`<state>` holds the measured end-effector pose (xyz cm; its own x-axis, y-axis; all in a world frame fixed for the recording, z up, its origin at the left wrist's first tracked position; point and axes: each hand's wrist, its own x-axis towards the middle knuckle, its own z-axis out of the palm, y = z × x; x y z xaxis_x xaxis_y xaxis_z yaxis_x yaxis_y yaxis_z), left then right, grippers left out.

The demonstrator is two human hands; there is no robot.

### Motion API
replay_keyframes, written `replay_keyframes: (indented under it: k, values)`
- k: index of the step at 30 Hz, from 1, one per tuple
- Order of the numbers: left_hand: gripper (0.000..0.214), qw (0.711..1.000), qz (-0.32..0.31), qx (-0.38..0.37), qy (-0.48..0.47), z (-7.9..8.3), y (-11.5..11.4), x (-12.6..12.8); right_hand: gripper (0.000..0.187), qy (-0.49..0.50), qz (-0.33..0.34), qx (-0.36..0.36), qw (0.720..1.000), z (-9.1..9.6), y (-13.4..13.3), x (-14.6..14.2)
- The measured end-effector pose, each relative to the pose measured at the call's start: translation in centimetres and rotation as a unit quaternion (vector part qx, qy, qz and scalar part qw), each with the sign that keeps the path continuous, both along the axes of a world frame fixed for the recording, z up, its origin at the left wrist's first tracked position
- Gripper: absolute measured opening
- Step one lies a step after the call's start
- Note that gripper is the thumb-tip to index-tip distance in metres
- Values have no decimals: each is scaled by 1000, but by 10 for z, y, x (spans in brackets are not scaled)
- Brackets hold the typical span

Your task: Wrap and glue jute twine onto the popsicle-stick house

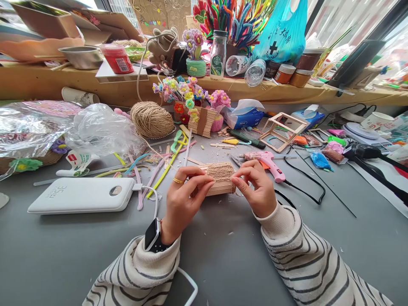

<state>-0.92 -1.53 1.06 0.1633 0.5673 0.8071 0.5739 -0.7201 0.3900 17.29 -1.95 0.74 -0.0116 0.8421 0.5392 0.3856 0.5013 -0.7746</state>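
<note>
A small craft-stick piece (219, 187), partly wrapped in rows of jute twine (220, 171), rests on the grey table between my hands. My left hand (188, 195), with a ring and a watch, is closed in a pinch on the twine at the piece's left side. From there a thin strand leads back to the twine ball (149, 119). Thumb and forefinger of my right hand (256, 187) are pinched together at the right edge of the wrapping, and the twine seems to pass between them. Just behind that hand lies a pink glue gun (269, 163).
At left are a white power bank (83, 195) with a cable and a crumpled plastic bag (98, 129). Pipe cleaners (168, 165) lie behind my left hand. A stick frame (282, 131) and a black cord (314, 197) are at right. A crowded shelf (127, 91) runs along the back.
</note>
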Motion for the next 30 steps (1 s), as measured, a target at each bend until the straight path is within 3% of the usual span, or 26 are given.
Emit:
replay_keyframes:
  k: [16,30]
  values:
    - [8,1000,1,-6,3,-1,1,-1,9,28,-11,-68,997,-4,1,0]
    - [8,1000,-2,-8,2,-1,1,-1,9,17,-19,-52,998,-7,2,-2]
